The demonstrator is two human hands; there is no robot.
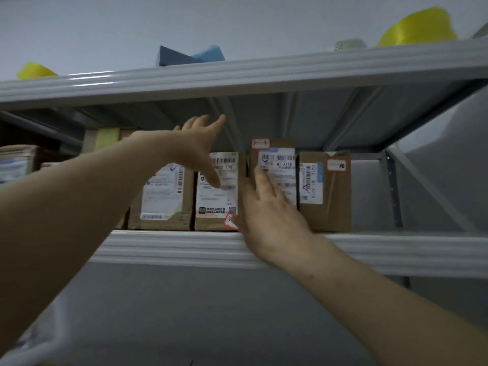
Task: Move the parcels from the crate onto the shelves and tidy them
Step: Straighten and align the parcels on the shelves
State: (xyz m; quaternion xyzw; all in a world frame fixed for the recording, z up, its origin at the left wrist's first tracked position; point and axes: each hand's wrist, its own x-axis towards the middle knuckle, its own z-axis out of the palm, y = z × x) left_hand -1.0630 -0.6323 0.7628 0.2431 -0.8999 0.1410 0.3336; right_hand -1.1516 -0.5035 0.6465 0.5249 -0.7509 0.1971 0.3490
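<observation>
Several brown cardboard parcels with white shipping labels stand in a row on the grey metal shelf (396, 247). My left hand (196, 146) reaches over the top of the row, fingers spread, thumb down on the label of the second parcel (216, 204). To its left stands another parcel (161, 204). My right hand (266, 215) lies flat with straight fingers against the front of the taller third parcel (277, 159). A fourth parcel (327, 191) with a red-bordered sticker stands at the right end. No crate is in view.
The shelf above (237, 75) carries yellow tape rolls (417, 27), a blue item (190, 55) and a pale roll. More parcels sit on a neighbouring rack at the left (18, 162). A grey upright post (393, 188) stands right of the row, with bare shelf beside it.
</observation>
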